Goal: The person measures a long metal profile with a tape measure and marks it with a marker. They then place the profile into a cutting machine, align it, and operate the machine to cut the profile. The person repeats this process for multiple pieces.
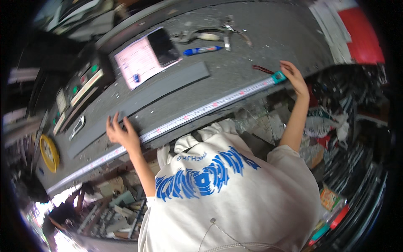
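A tape measure point(278, 77) with a teal case lies at the right, its long white blade point(201, 111) drawn out along the bench's near edge to the far lower left. My right hand point(296, 80) is at the case, fingers bent around its right side; part of the grip is hidden. My left hand point(123, 133) has its fingers spread, over the near edge of a flat grey strip point(168, 87) and just beyond the blade. Nothing shows in that hand. The strip runs roughly parallel to the blade.
Beyond the strip lie a pink sheet point(133, 63), a dark phone point(163, 47), a blue marker point(203, 51) and pliers point(191, 35). A utility knife point(77, 127) and yellow ring-shaped object point(49, 153) sit at left. Offcuts point(119, 210) fill the space below the bench.
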The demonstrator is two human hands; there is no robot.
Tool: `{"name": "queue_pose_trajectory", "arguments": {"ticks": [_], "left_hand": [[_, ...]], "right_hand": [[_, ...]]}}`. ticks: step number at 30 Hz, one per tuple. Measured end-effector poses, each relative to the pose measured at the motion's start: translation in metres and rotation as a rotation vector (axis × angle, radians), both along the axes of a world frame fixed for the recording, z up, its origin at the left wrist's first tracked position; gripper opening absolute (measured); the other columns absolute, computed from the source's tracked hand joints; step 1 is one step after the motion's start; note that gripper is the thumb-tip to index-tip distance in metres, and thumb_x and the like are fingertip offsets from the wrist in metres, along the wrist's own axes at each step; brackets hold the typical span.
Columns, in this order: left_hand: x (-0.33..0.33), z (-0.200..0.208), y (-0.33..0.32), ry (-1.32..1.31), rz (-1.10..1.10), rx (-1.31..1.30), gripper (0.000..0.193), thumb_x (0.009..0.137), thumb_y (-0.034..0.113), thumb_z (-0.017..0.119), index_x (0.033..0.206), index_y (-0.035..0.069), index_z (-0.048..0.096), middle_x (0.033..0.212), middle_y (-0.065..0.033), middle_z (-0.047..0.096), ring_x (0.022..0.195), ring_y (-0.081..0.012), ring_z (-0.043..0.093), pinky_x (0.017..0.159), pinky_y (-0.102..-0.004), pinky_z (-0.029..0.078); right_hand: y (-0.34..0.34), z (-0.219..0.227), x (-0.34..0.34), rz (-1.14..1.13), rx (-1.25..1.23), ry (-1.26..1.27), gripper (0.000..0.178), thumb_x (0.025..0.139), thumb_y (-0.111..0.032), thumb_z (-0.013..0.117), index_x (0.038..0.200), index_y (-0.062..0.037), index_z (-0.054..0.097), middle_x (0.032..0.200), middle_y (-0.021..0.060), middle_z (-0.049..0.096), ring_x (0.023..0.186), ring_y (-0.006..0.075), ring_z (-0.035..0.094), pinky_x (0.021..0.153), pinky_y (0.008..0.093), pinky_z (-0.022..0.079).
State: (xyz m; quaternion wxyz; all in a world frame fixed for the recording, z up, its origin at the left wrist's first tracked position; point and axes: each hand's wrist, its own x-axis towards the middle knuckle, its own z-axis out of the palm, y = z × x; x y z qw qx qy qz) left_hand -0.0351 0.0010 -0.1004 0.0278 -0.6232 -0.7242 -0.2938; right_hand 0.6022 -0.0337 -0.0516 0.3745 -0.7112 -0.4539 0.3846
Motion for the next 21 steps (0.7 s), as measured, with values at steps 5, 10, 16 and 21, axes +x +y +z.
{"name": "queue_pose_trajectory", "arguments": {"ticks": [5,10,16,21], "left_hand": [[0.011,0.015,0.022,-0.03,-0.073,0.037,0.027,0.09,0.02,0.066,0.116,0.014,0.068,0.13,-0.0166,0.055,0.122,-0.0354,0.048,0.104,-0.0474,0.033],[0.042,0.03,0.066,-0.076,-0.245,-0.008,0.025,0.088,0.02,0.068,0.113,0.012,0.068,0.117,-0.0124,0.061,0.113,-0.0325,0.054,0.099,-0.0435,0.04],[0.072,0.031,0.104,-0.063,-0.202,-0.072,0.03,0.087,0.027,0.07,0.112,0.01,0.068,0.107,-0.0132,0.065,0.101,-0.0325,0.063,0.087,-0.0433,0.049],[0.077,0.019,0.121,-0.029,-0.118,-0.227,0.029,0.086,0.029,0.071,0.107,0.009,0.068,0.102,-0.0141,0.066,0.089,-0.0336,0.068,0.074,-0.0432,0.055]], "right_hand": [[0.011,-0.007,0.004,-0.072,-0.041,-0.08,0.044,0.094,-0.033,0.068,0.127,-0.0034,0.061,0.119,0.0085,0.063,0.112,0.0174,0.056,0.1,0.0304,0.04],[0.022,-0.001,-0.011,-0.277,0.06,-0.259,0.04,0.093,-0.032,0.068,0.12,-0.002,0.065,0.112,0.0098,0.067,0.102,0.0181,0.061,0.093,0.0312,0.045],[0.09,0.009,-0.129,-0.076,0.455,-0.522,0.023,0.089,-0.023,0.07,0.1,-0.0027,0.073,0.097,0.0108,0.072,0.084,0.0221,0.067,0.076,0.034,0.052],[0.131,-0.018,-0.237,0.352,0.428,-0.848,0.027,0.082,-0.007,0.066,0.109,-0.0032,0.069,0.106,0.0124,0.065,0.102,0.0315,0.062,0.088,0.0426,0.051]]}}
